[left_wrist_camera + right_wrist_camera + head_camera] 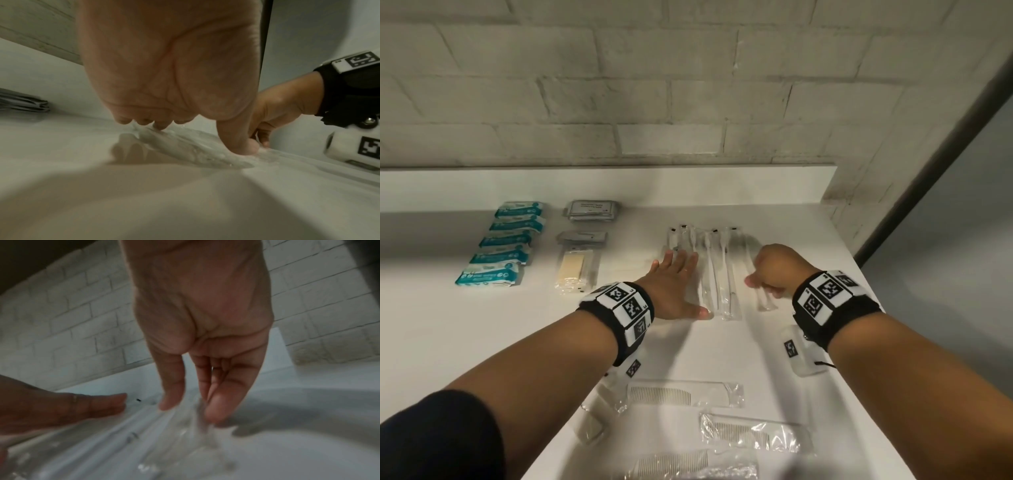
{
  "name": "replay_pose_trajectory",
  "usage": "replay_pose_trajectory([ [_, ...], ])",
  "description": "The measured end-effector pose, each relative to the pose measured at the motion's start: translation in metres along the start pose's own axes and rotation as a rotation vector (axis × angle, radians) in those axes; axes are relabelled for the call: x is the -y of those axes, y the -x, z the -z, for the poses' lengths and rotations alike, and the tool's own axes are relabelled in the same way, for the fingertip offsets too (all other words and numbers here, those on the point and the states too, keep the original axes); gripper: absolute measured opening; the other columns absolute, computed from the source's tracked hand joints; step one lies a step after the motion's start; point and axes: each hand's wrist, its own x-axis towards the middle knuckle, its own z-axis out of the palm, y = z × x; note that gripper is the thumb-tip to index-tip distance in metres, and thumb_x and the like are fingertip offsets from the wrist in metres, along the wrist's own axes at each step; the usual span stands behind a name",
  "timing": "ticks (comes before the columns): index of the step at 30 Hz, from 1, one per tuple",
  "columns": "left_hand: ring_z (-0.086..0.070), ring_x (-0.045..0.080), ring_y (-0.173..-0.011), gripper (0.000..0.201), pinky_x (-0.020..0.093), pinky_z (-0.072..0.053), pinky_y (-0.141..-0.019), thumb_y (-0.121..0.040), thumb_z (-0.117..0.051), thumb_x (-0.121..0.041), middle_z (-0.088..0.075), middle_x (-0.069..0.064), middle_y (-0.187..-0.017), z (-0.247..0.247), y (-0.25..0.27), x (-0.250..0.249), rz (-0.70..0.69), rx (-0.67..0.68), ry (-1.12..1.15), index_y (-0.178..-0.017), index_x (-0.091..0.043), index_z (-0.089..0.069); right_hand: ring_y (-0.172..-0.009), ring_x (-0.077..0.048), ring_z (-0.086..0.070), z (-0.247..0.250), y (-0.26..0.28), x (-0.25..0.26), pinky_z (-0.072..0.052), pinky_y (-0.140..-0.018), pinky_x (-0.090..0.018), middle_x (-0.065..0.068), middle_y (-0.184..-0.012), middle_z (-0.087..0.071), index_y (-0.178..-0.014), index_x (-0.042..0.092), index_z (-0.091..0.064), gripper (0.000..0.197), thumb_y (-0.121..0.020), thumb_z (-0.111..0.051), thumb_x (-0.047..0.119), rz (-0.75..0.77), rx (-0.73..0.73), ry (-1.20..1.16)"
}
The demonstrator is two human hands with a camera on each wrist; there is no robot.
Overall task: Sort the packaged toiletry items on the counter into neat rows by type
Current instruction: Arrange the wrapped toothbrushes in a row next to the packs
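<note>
Left hand (677, 284) flat on wrapped toothbrushes (717, 274); right hand (197, 353) pinches one wrapper, per wrist view.

The right hand (201, 331) pinches a clear wrapped packet (191, 423), fingers (218, 404) pointing down.

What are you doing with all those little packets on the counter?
A person is sorting wrapped toiletries on a white counter. The left hand lies flat on the row of clear-wrapped toothbrushes, while the right hand pinches one more toothbrush packet at the row's right end. Blue packets already sit in a line at the left, and wrapped combs lie nearer the front.
</note>
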Motion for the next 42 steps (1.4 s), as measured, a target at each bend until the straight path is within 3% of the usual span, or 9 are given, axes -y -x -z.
replay_pose_trajectory([
  [2,0.028,0.025,-0.142,0.119,0.045,0.009,-0.116,-0.074,-0.055,-0.073,0.025,0.007,-0.157,-0.002,-0.001,-0.003,-0.006,-0.01,-0.002,-0.149,-0.02,0.021,-0.075,-0.026,-0.062,-0.001,0.005,0.007,-0.052,-0.065,-0.032,-0.013,-0.091,-0.068,-0.115,0.0,-0.06,0.044,-0.083,-0.072,0.027,0.025,0.025,-0.096],
  [5,0.029,0.024,-0.142,0.12,0.045,0.009,-0.116,-0.073,-0.055,-0.074,0.026,0.006,-0.157,-0.004,-0.001,-0.005,-0.014,-0.022,0.002,-0.149,-0.021,0.021,-0.118,-0.025,-0.056,0.003,0.011,0.011,-0.046,-0.097,-0.033,-0.008,-0.133,-0.057,-0.134,0.011,-0.05,0.059,-0.084,-0.07,0.034,0.157,-0.112,0.121],
  [10,0.026,0.03,-0.142,0.111,0.048,0.004,-0.117,-0.079,-0.055,-0.068,0.027,0.009,-0.156,-0.002,-0.001,-0.008,-0.027,0.02,0.005,-0.149,-0.027,0.021,-0.141,-0.024,-0.031,-0.022,0.025,0.015,-0.031,-0.11,-0.031,-0.007,-0.159,-0.019,-0.151,0.026,-0.024,0.092,-0.076,-0.076,0.039,0.339,0.056,0.236],
  [12,0.026,0.036,-0.141,0.104,0.051,0.001,-0.116,-0.083,-0.054,-0.063,0.025,0.014,-0.156,0.0,-0.002,-0.007,-0.039,0.03,-0.024,-0.149,-0.027,0.018,-0.142,-0.028,-0.03,-0.032,0.021,0.021,-0.033,-0.111,-0.034,-0.009,-0.161,-0.005,-0.152,0.027,-0.019,0.096,-0.076,-0.076,0.04,0.363,0.081,0.312],
  [24,0.018,0.036,-0.144,0.119,0.05,-0.002,-0.118,-0.069,-0.074,-0.056,0.014,0.009,-0.16,0.029,-0.031,0.058,0.02,0.034,-0.097,-0.151,-0.034,0.009,-0.129,-0.03,-0.048,-0.029,-0.024,0.086,-0.044,-0.103,-0.038,-0.013,-0.158,-0.014,-0.149,0.024,-0.022,0.098,-0.071,-0.079,0.039,0.448,0.144,0.484],
  [28,0.006,0.04,-0.146,0.113,0.054,-0.013,-0.118,-0.071,-0.075,-0.051,0.003,0.011,-0.161,0.043,-0.045,0.07,0.019,0.029,-0.192,-0.151,-0.035,0.003,-0.141,-0.03,-0.03,-0.028,-0.039,0.095,-0.035,-0.11,-0.038,-0.011,-0.153,-0.031,-0.148,0.019,-0.027,0.086,-0.078,-0.074,0.036,0.484,0.15,0.46],
  [32,0.001,0.038,-0.146,0.109,0.054,-0.018,-0.117,-0.073,-0.076,-0.047,-0.003,0.008,-0.161,0.052,-0.052,0.079,-0.001,0.03,-0.225,-0.152,-0.035,0.0,-0.145,-0.025,-0.024,-0.024,-0.049,0.098,-0.032,-0.113,-0.039,-0.016,-0.158,-0.02,-0.148,0.018,-0.027,0.087,-0.077,-0.076,0.034,0.487,0.139,0.428],
  [36,0.009,0.039,-0.146,0.118,0.058,-0.014,-0.116,-0.066,-0.072,-0.063,0.013,0.008,-0.16,0.053,-0.052,0.076,0.019,0.029,-0.201,-0.151,-0.036,0.006,-0.143,-0.027,-0.028,-0.023,-0.054,0.1,-0.033,-0.113,-0.04,-0.016,-0.159,-0.011,-0.15,0.021,-0.025,0.093,-0.074,-0.077,0.037,0.492,0.147,0.418],
  [42,0.02,0.039,-0.143,0.124,0.059,-0.004,-0.116,-0.06,-0.061,-0.078,0.027,0.005,-0.157,0.035,-0.062,0.064,0.114,-0.04,-0.094,-0.15,-0.033,0.012,-0.149,-0.023,-0.002,-0.018,-0.043,0.093,-0.021,-0.116,-0.031,-0.004,-0.16,-0.012,-0.153,0.018,-0.009,0.102,-0.077,-0.077,0.032,0.522,0.137,0.351],
])
